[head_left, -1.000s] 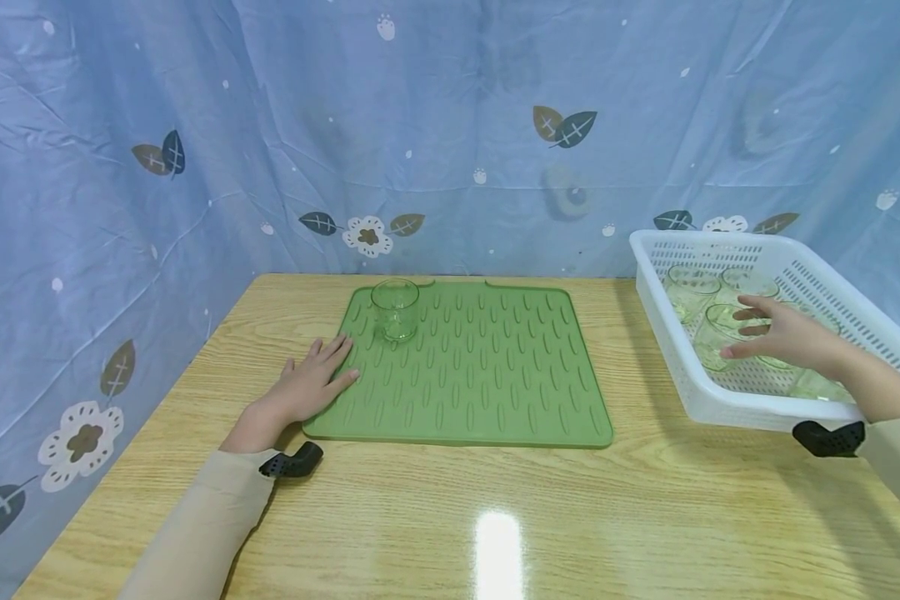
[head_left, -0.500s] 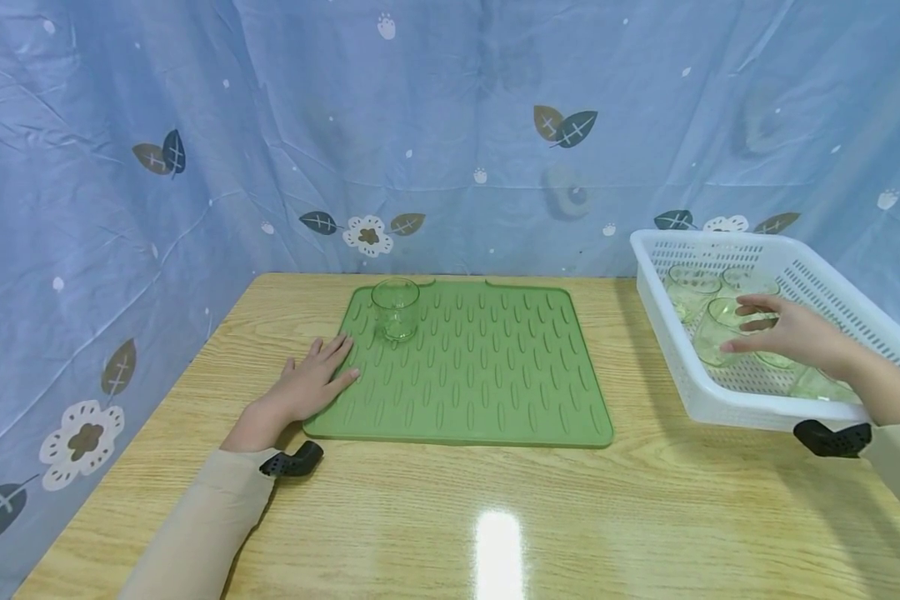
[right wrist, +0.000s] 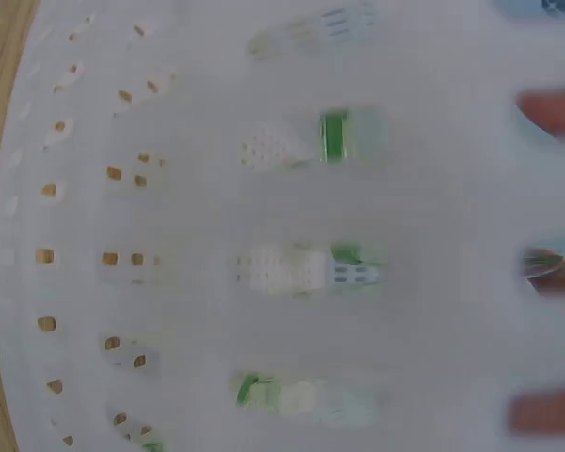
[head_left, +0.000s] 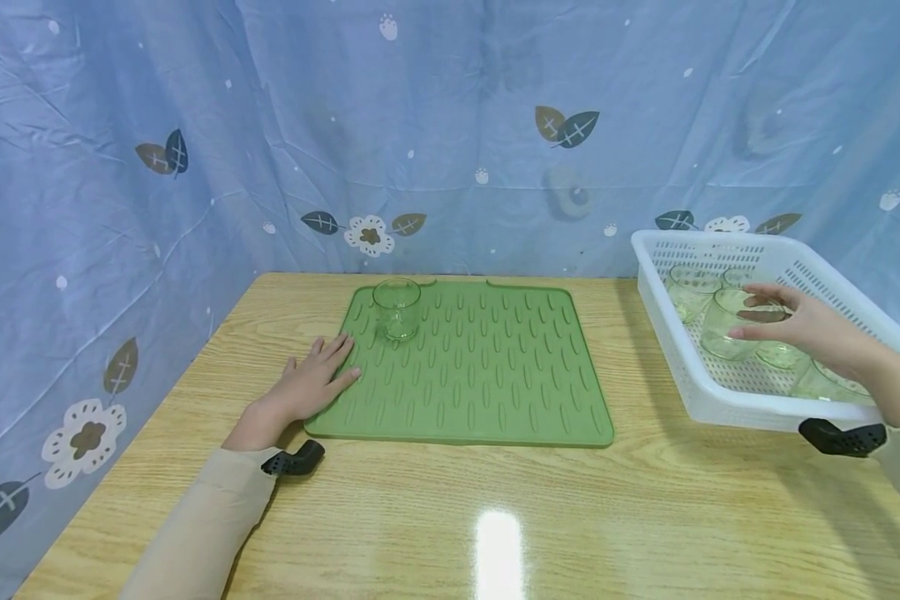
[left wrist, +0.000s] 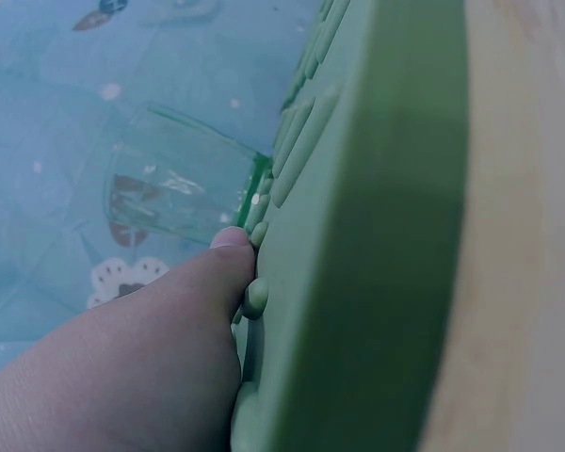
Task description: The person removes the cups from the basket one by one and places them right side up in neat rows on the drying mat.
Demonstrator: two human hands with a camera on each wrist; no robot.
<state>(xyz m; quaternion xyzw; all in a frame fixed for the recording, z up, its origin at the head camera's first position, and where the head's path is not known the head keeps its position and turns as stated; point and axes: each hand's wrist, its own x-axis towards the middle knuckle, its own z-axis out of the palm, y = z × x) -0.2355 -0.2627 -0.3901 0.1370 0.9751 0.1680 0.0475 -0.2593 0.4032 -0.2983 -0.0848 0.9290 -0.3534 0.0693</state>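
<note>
Two hands are in the head view. Right hand (head_left: 813, 332), at the right: thumb and fingers are partly curled and grip one clear glass (head_left: 718, 335), located in the white basket (head_left: 750, 407). Compared with the frame half a second earlier, this hand and the gripped glass are shifted slightly rightward, and the glass rim is higher in the frame. Clearance from the basket floor cannot be determined. Other glasses (head_left: 782, 357) surround it. Left hand (head_left: 306, 390), left of centre: fingers extended, holding nothing, resting on the green mat's (head_left: 487, 408) left edge, unchanged. The mat glass (head_left: 397, 315) stands upright near the mat's upper-left corner, unchanged.
</note>
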